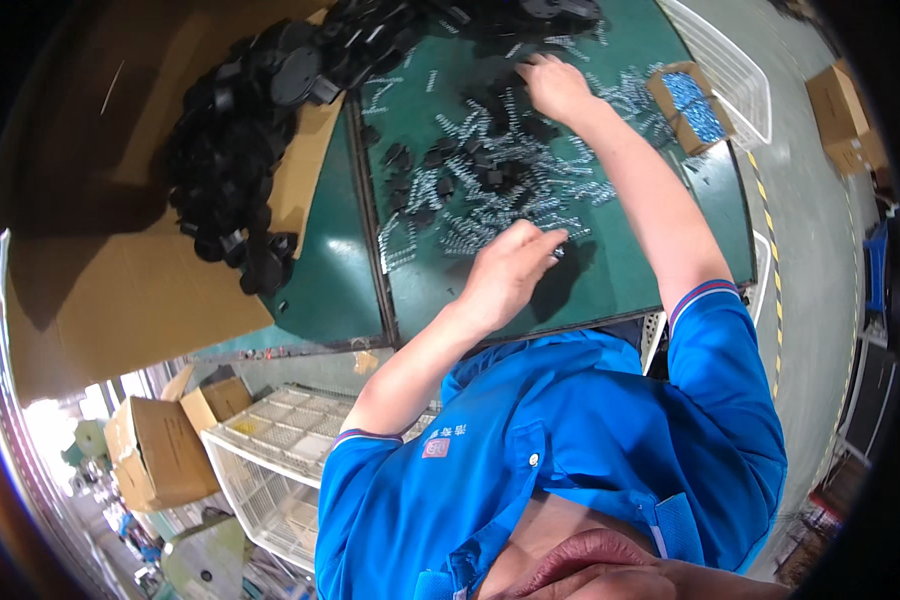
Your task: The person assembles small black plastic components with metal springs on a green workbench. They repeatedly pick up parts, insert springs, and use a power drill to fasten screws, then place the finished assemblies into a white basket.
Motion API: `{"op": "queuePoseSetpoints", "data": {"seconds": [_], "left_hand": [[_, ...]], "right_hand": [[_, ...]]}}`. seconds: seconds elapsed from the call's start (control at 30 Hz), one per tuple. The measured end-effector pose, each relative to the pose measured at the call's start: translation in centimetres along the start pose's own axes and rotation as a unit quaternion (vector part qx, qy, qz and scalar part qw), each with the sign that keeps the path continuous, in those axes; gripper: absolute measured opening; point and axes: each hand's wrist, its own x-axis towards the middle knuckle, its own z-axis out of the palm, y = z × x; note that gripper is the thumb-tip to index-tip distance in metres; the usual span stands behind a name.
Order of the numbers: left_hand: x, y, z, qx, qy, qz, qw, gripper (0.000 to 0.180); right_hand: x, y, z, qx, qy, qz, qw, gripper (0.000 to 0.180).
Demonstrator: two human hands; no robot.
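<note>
My left hand [510, 270] is over the near part of the green table top [620, 270], fingers closed on a small black part [560, 248] at its fingertips. My right hand [555, 88] reaches to the far side, palm down with bent fingers on loose black plastic parts [490, 165]. I cannot tell whether it grips one. Several small metal springs [550, 185] lie scattered between and around both hands.
A big heap of black parts [240, 130] lies on a cardboard sheet [120, 290] at the left. A small cardboard box of blue pieces [688, 105] and a white wire basket [735, 65] stand at the right. White crates [270, 440] and cardboard boxes [160, 450] are below the table.
</note>
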Motion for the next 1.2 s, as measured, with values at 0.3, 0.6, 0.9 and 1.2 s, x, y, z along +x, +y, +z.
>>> {"op": "queuePoseSetpoints", "data": {"seconds": [0.3,0.6,0.9,1.2], "left_hand": [[-0.7,-2.7,-2.8,-0.351,0.141,-0.169,0.91,0.015],[1.7,-1.3,1.5,-0.421,0.095,-0.157,0.888,0.014],[2.2,0.3,5.5,-0.392,0.02,-0.17,0.904,0.008],[1.2,-0.6,5.2,-0.722,-0.076,-0.267,0.634,0.017]], "right_hand": [[-5.4,-2.3,-5.6,0.261,0.152,-0.015,0.953,0.025],[-20.0,-4.5,-10.7,0.637,-0.065,0.154,0.752,0.023],[-22.1,-5.7,-12.3,0.426,-0.013,0.155,0.891,0.03],[-23.7,-1.1,-14.2,0.519,-0.034,0.057,0.852,0.057]]}}
